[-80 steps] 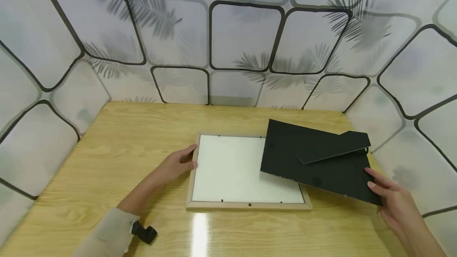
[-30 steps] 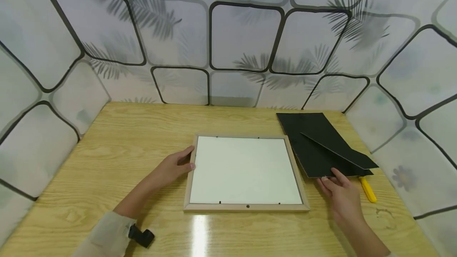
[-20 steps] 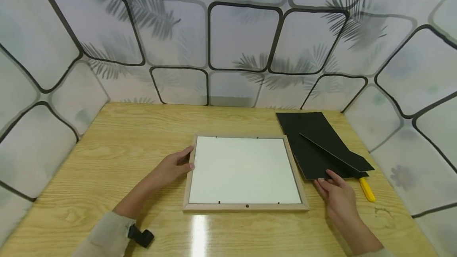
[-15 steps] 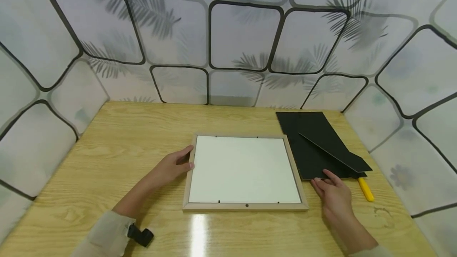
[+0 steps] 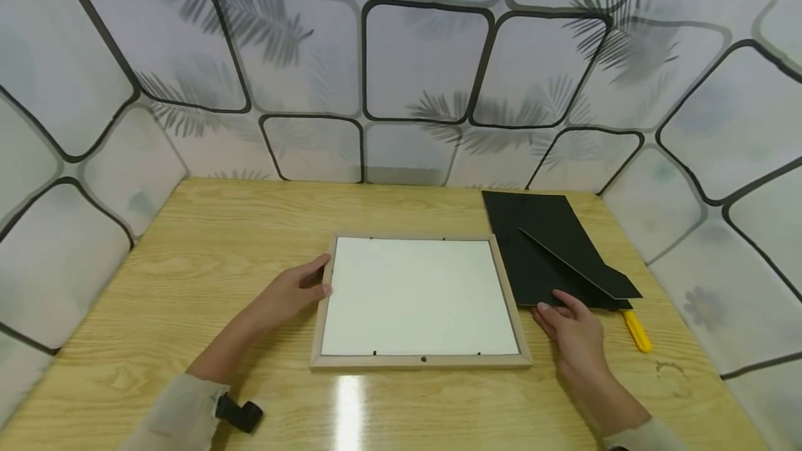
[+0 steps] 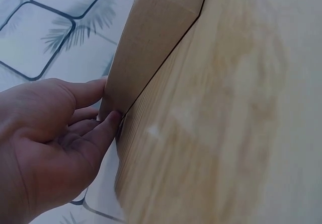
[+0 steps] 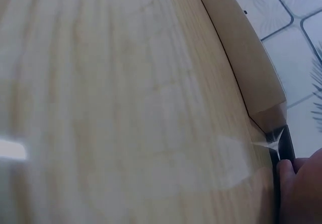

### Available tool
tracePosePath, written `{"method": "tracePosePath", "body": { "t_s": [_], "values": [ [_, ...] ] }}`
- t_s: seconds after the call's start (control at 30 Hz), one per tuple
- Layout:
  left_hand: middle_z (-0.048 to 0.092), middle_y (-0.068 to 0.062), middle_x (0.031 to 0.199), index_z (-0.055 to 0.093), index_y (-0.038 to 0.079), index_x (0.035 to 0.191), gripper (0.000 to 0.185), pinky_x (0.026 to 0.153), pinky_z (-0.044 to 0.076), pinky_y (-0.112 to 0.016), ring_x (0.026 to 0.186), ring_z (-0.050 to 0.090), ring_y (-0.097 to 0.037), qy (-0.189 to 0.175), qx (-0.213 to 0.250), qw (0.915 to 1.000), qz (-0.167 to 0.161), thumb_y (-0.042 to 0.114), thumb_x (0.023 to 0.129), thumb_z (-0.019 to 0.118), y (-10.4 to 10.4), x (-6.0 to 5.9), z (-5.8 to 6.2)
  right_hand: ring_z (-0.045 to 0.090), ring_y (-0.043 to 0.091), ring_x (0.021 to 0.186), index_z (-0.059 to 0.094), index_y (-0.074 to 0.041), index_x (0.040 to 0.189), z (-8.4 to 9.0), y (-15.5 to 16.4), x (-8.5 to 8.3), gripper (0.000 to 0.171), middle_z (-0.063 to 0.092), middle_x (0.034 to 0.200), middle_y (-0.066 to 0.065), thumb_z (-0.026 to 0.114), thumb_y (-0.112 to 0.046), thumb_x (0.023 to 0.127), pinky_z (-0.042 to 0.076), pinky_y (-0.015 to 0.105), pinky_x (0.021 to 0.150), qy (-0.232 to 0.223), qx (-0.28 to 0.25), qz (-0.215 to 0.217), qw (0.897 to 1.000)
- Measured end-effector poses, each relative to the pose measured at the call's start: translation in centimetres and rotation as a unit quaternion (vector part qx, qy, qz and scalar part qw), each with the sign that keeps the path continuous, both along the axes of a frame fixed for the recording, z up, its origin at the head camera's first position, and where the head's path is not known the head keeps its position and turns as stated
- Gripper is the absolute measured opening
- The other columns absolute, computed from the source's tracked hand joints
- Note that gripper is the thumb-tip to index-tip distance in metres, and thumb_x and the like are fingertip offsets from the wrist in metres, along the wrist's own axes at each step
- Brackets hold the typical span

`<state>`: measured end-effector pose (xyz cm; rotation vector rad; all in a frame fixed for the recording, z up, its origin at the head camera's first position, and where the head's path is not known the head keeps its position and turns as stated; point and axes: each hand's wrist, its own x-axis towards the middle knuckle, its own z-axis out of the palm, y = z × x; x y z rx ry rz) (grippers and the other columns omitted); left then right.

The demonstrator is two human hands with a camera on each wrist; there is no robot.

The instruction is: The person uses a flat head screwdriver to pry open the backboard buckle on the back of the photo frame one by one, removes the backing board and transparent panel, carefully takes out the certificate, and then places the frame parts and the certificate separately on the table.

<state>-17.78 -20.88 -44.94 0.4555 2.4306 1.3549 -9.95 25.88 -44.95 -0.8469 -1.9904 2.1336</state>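
A pale wooden picture frame (image 5: 421, 362) lies face down mid-table, a white panel (image 5: 420, 298) filling its back. My left hand (image 5: 280, 301) holds its left side; the left wrist view has thumb and fingertips pinching the frame's edge (image 6: 146, 53). To the right, the black backing board (image 5: 532, 277) lies slanted, its easel leg (image 5: 617, 282) raised a little. My right hand (image 5: 579, 339) pinches the board's near edge between thumb and fingers. In the right wrist view, a shiny clear film (image 7: 273, 143) glints by the fingertips, close to the frame's corner (image 7: 271, 113).
A yellow handle (image 5: 637, 331) sticks out from under the board's near right corner. Patterned walls (image 5: 426, 61) rise at the back and both sides of the wooden table (image 5: 250, 214). A black wrist device (image 5: 241, 415) sits on the left sleeve.
The right hand has brought the board from over the frame down to the table on the right. Since then frame, board and both hands have shifted slightly left in the head view.
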Motion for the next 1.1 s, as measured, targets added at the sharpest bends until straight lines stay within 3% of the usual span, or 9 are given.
{"method": "tracePosePath", "body": {
  "t_s": [0.3,0.67,0.83,0.97,1.1],
  "values": [
    [0.021,-0.015,0.167,0.024,0.008,0.161,0.071,0.121,0.025,-0.056,0.152,0.022,-0.038,-0.009,0.012,0.9999,-0.007,0.033,0.104,0.058,-0.8,0.0,0.3,0.072,0.003,0.088,0.033,-0.004,0.156,0.2,-0.6,0.1,0.060,0.059,0.095,-0.002,0.057,-0.001,0.101,0.058,0.023,0.087,-0.009,0.005,0.030,1.000],
    [0.020,-0.016,0.167,0.022,0.007,0.161,0.071,0.120,0.028,-0.054,0.152,0.024,-0.038,-0.023,0.024,0.9994,-0.004,0.029,0.104,0.059,-1.0,-0.1,0.2,0.072,0.009,0.076,0.035,0.000,0.154,0.5,0.3,0.2,0.059,0.067,0.091,-0.003,0.058,-0.022,0.104,0.062,0.025,0.076,-0.059,0.064,0.096,0.992],
    [0.020,-0.016,0.167,0.023,0.007,0.161,0.071,0.120,0.027,-0.054,0.152,0.023,-0.037,-0.019,0.027,0.9994,-0.005,0.029,0.104,0.059,-1.1,-0.1,0.1,0.069,0.008,0.073,0.040,-0.002,0.152,0.7,0.1,0.2,0.059,0.064,0.092,-0.004,0.058,-0.032,0.104,0.061,0.025,0.070,-0.054,0.103,0.110,0.987],
    [0.021,-0.015,0.167,0.024,0.007,0.160,0.071,0.121,0.028,-0.053,0.152,0.024,-0.036,-0.017,0.028,0.9994,-0.005,0.029,0.103,0.059,-1.0,-0.2,0.0,0.062,0.011,0.074,0.050,-0.008,0.146,1.4,-0.4,0.1,0.054,0.064,0.098,0.002,0.055,-0.041,0.104,0.056,0.024,0.062,-0.025,0.208,0.129,0.969],
    [0.021,-0.014,0.167,0.024,0.007,0.160,0.071,0.121,0.028,-0.052,0.152,0.024,-0.035,-0.020,0.031,0.9993,-0.003,0.028,0.103,0.060,-0.9,-0.2,-0.1,0.058,0.018,0.093,0.056,-0.011,0.141,2.1,-2.5,-0.2,0.050,0.061,0.114,0.009,0.052,-0.044,0.104,0.051,0.024,0.072,0.009,0.326,0.167,0.931]
  ]
}}
